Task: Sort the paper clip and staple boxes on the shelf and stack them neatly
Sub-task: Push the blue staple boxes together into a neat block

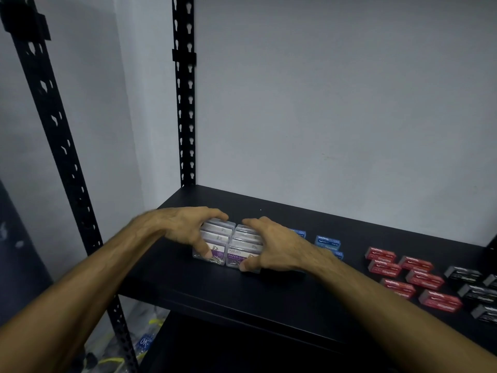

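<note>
At lower centre, two adjoining rows of clear paper clip boxes, the front one labelled "KREATI PAPER CLIP", are gripped between the left hand and right hand; "Staples" is printed on the red boxes at right.

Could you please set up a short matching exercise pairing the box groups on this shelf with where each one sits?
Things:
1. paper clip boxes
2. blue staple boxes
3. red staple boxes
4. black staple boxes

Places:
A. far right end of the shelf
B. just right of the right hand
C. between both hands
D. between the blue and black groups

Pairs: 1-C, 2-B, 3-D, 4-A
</note>
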`<state>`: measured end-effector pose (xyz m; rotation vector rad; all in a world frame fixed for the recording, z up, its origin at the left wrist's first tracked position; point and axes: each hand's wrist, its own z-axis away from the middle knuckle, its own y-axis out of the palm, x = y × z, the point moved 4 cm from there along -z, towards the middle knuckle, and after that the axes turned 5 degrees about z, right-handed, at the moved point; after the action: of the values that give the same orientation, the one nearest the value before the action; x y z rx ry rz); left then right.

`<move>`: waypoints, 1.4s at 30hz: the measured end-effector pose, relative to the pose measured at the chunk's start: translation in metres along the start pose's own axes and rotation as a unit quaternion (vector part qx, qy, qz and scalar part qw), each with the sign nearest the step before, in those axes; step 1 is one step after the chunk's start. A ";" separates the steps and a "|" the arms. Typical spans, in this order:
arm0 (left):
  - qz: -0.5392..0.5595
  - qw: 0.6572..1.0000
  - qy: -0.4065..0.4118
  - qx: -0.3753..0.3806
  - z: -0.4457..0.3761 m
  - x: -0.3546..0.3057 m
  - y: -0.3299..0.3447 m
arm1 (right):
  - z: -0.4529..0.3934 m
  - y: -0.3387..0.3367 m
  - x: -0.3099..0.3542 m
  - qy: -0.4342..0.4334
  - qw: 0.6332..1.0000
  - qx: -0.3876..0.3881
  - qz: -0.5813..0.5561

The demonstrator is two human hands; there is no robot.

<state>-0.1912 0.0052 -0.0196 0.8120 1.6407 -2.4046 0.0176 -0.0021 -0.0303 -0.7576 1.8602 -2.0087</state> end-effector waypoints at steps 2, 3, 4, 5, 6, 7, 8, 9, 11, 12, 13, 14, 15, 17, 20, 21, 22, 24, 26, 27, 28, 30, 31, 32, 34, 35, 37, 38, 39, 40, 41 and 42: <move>0.002 1.000 -0.009 0.008 0.001 0.001 0.000 | 0.003 -0.003 -0.001 0.000 1.000 -0.004 0.002; -0.002 1.000 -0.013 0.010 0.001 0.001 -0.001 | 0.006 -0.006 -0.002 0.000 1.000 -0.009 0.002; -0.010 1.000 -0.016 0.011 0.003 0.001 -0.003 | 0.009 -0.008 -0.004 0.000 1.000 -0.014 0.002; -0.019 1.000 -0.018 0.009 0.004 0.000 -0.006 | 0.013 -0.011 -0.005 0.001 1.000 -0.020 -0.001; -0.029 0.999 -0.019 0.003 0.006 -0.002 -0.010 | 0.017 -0.014 -0.008 0.003 1.000 -0.028 -0.005; -0.037 0.999 -0.019 -0.005 0.008 -0.004 -0.015 | 0.022 -0.018 -0.010 0.003 0.999 -0.036 -0.011; -0.040 0.999 -0.020 -0.015 0.010 -0.007 -0.021 | 0.027 -0.022 -0.011 0.001 0.999 -0.047 -0.017; -0.038 0.999 -0.020 -0.026 0.012 -0.012 -0.027 | 0.031 -0.026 -0.013 -0.003 0.998 -0.062 -0.023; -0.034 0.998 -0.014 -0.050 0.015 -0.025 -0.037 | 0.039 -0.035 -0.017 -0.007 0.996 -0.087 -0.033; -0.038 0.997 -0.006 -0.066 0.016 -0.034 -0.040 | 0.044 -0.038 -0.020 -0.005 0.995 -0.095 -0.037; -0.045 0.995 0.007 -0.087 0.016 -0.045 -0.042 | 0.048 -0.042 -0.024 0.001 0.994 -0.100 -0.041; -0.045 0.992 0.023 -0.115 0.016 -0.055 -0.043 | 0.053 -0.044 -0.028 0.009 0.993 -0.105 -0.046; -0.039 0.988 0.041 -0.146 0.015 -0.067 -0.043 | 0.058 -0.047 -0.033 0.018 0.992 -0.110 -0.052; -0.021 0.975 0.088 -0.204 0.013 -0.091 -0.037 | 0.070 -0.051 -0.045 0.037 0.991 -0.121 -0.054; -0.016 0.964 0.160 -0.212 0.005 -0.131 -0.011 | 0.087 -0.055 -0.062 0.067 0.990 -0.122 -0.030; -0.024 0.964 0.175 -0.197 0.001 -0.143 0.000 | 0.093 -0.056 -0.067 0.077 0.990 -0.115 -0.020; -0.038 0.965 0.183 -0.181 -0.003 -0.153 0.012 | 0.099 -0.055 -0.072 0.088 0.991 -0.104 -0.010; -0.073 0.968 0.184 -0.151 -0.012 -0.167 0.034 | 0.109 -0.052 -0.081 0.105 0.992 -0.070 0.010; -0.116 0.971 0.169 -0.121 -0.020 -0.173 0.051 | 0.117 -0.046 -0.090 0.114 0.992 -0.039 0.023; -0.138 0.972 0.157 -0.109 -0.023 -0.175 0.059 | 0.120 -0.043 -0.094 0.116 0.992 -0.031 0.023; -0.160 0.971 0.144 -0.101 -0.026 -0.175 0.065 | 0.122 -0.039 -0.097 0.116 0.993 -0.028 0.021; -0.199 0.968 0.122 -0.093 -0.031 -0.174 0.075 | 0.124 -0.032 -0.102 0.112 0.993 -0.031 0.016; -0.213 0.966 0.114 -0.091 -0.033 -0.173 0.079 | 0.124 -0.028 -0.103 0.109 0.993 -0.032 0.014; -0.221 0.965 0.109 -0.089 -0.035 -0.172 0.082 | 0.124 -0.025 -0.104 0.106 0.994 -0.033 0.009; -0.229 0.963 0.108 -0.091 -0.038 -0.172 0.086 | 0.122 -0.020 -0.104 0.099 0.994 -0.038 0.000; -0.231 0.962 0.108 -0.094 -0.039 -0.171 0.087 | 0.121 -0.018 -0.104 0.097 0.995 -0.038 -0.004; -0.231 0.962 0.106 -0.098 -0.041 -0.169 0.090 | 0.119 -0.015 -0.102 0.093 0.995 -0.033 -0.010; -0.226 0.963 0.107 -0.099 -0.042 -0.168 0.091 | 0.118 -0.014 -0.102 0.092 0.995 -0.032 -0.011; -0.215 0.965 0.109 -0.099 -0.042 -0.167 0.092 | 0.118 -0.014 -0.102 0.091 0.995 -0.033 -0.010; -0.201 0.968 0.115 -0.099 -0.042 -0.166 0.093 | 0.118 -0.014 -0.102 0.090 0.995 -0.034 -0.010; -0.188 0.970 0.121 -0.097 -0.042 -0.166 0.094 | 0.118 -0.013 -0.101 0.090 0.995 -0.035 -0.010; -0.179 0.971 0.126 -0.096 -0.042 -0.166 0.095 | 0.117 -0.013 -0.101 0.089 0.995 -0.037 -0.010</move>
<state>0.0015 -0.0283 -0.0284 0.8839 2.2519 -2.3828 0.1676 -0.0416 -0.0323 -0.6361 2.0428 -2.0909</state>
